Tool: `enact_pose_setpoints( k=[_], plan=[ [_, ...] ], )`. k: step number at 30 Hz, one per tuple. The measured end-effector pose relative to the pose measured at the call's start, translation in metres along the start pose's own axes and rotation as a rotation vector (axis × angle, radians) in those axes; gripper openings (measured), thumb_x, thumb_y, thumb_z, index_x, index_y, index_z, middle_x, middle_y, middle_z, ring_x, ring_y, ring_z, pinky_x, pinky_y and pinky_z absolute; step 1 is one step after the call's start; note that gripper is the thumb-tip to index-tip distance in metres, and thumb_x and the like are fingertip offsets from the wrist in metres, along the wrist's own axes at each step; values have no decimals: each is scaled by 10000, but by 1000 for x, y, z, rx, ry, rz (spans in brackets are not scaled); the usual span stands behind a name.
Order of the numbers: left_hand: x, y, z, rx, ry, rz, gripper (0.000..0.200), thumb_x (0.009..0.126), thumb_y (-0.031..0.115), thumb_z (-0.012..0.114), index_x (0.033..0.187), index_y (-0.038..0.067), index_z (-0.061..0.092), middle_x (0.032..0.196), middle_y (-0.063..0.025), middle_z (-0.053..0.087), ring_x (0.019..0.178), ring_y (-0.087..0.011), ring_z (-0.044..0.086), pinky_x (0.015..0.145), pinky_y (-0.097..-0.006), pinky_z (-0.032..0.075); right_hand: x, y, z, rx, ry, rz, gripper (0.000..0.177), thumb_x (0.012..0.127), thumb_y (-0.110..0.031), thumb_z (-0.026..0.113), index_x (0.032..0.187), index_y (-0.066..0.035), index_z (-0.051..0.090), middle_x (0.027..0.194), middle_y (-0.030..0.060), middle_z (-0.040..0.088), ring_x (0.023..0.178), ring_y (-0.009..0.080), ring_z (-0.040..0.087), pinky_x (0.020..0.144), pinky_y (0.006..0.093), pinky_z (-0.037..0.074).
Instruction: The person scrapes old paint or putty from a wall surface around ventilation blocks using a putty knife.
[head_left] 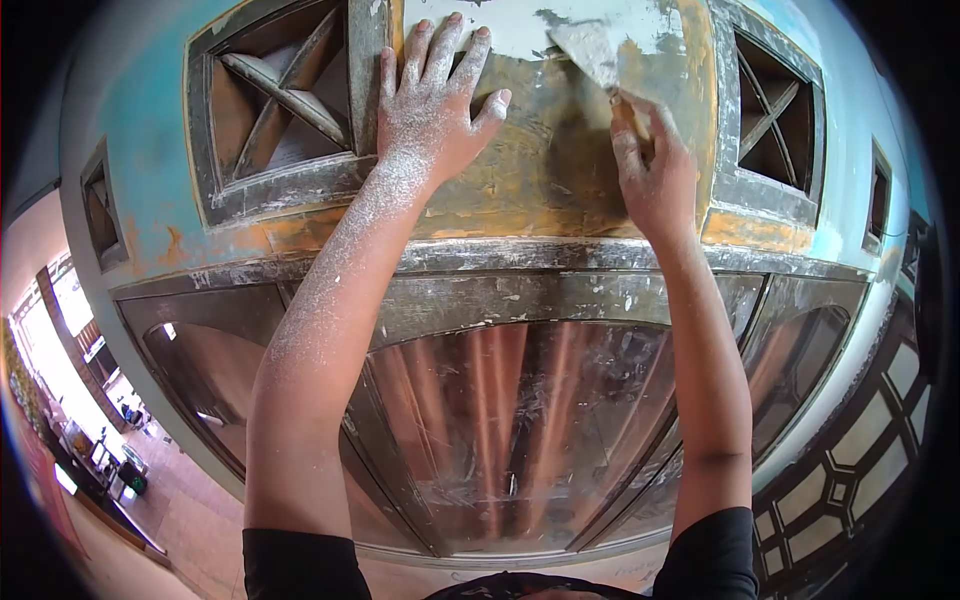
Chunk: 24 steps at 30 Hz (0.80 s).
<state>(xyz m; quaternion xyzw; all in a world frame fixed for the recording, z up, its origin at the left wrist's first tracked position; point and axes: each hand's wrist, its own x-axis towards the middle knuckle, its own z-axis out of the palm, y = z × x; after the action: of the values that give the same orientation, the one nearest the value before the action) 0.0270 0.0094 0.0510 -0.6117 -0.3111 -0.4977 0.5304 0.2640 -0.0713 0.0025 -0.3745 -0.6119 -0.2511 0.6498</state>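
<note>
My right hand (655, 165) is wrapped round the handle of a putty knife (588, 52). The blade, smeared with whitish residue, points up and left near the ragged lower edge of a white paint layer (515, 28). Below that edge shows a brown and orange stripped wall panel (535, 165). My left hand (435, 105) lies with fingers spread against the wall and the dark wooden frame at the panel's left side. White dust covers this hand and its forearm.
Wooden vent frames with crossed slats stand on either side, a left vent (285, 90) and a right vent (770, 115). A worn ledge (520, 256) runs below, above a glazed window (520, 420) with reddish curtains. At lower left, several items lie near a doorway (70, 310).
</note>
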Motion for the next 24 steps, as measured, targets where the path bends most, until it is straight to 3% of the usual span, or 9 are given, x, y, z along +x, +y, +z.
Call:
enact_pose_setpoints(
  k=[5, 7, 8, 11, 17, 18, 19, 22, 24],
  plan=[
    [1, 2, -2, 10, -12, -13, 707, 1007, 530, 498, 1612, 219, 303, 1670, -59, 261, 1561, -287, 179, 1258, -594, 123, -4, 6, -2, 81, 20, 21, 385, 982, -200, 617, 1325, -126, 458, 781, 240, 672, 726, 429, 667, 702, 481, 505],
    [1, 3, -1, 4, -15, -14, 711, 1005, 526, 503, 1611, 213, 301, 1665, -61, 267, 1560, -286, 181, 1259, -594, 121, -15, 1, -6, 153, -82, 100, 416, 950, -149, 594, 1338, -107, 451, 801, 235, 666, 712, 390, 656, 714, 460, 505],
    [1, 3, -1, -3, -11, -14, 709, 1004, 521, 507, 1609, 212, 303, 1660, -65, 273, 1559, -285, 183, 1259, -594, 119, -21, -3, -10, 154, -126, 147, 458, 923, -110, 572, 1359, -91, 436, 821, 203, 665, 697, 278, 636, 711, 408, 498],
    [1, 2, -1, -13, 5, -13, 703, 1000, 509, 516, 1602, 207, 313, 1651, -72, 285, 1556, -285, 193, 1259, -594, 123, -28, 3, -9, 223, -116, 134, 454, 938, -95, 573, 1379, -82, 469, 841, 151, 674, 706, 167, 600, 703, 342, 490],
    [4, 3, -1, 0, 32, 2, 689, 988, 495, 543, 1574, 187, 352, 1626, -83, 318, 1532, -311, 240, 1245, -600, 160, -23, 19, -3, 237, 93, -21, 422, 976, -102, 607, 1394, -80, 555, 852, 105, 708, 720, 113, 611, 702, 279, 503],
    [4, 3, -1, 18, 44, 18, 685, 986, 493, 548, 1567, 182, 360, 1620, -87, 325, 1526, -319, 251, 1239, -603, 170, -21, 15, -4, 152, 104, -58, 424, 981, -175, 638, 1390, -106, 555, 849, 122, 741, 723, 181, 695, 690, 323, 536],
    [4, 3, -1, 15, 43, 19, 685, 986, 493, 548, 1567, 182, 360, 1620, -87, 325, 1526, -319, 251, 1239, -603, 170, -18, 11, -4, 149, 104, -55, 424, 981, -175, 638, 1390, -106, 555, 849, 122, 741, 723, 181, 695, 690, 323, 536],
    [5, 4, 0, 1, 61, 24, 681, 986, 495, 549, 1560, 176, 369, 1616, -90, 327, 1521, -323, 255, 1232, -612, 175, -8, 1, 1, -173, 51, -33, 408, 972, -325, 642, 1337, -183, 526, 817, 161, 745, 763, 389, 725, 690, 464, 558],
    [3, 5, 0, 3, 31, -10, 694, 987, 504, 545, 1569, 177, 355, 1625, -88, 313, 1529, -317, 239, 1234, -618, 165, -8, -8, 6, -226, 36, -6, 413, 964, -328, 649, 1331, -186, 520, 802, 156, 741, 753, 386, 725, 686, 468, 558]
  ],
)
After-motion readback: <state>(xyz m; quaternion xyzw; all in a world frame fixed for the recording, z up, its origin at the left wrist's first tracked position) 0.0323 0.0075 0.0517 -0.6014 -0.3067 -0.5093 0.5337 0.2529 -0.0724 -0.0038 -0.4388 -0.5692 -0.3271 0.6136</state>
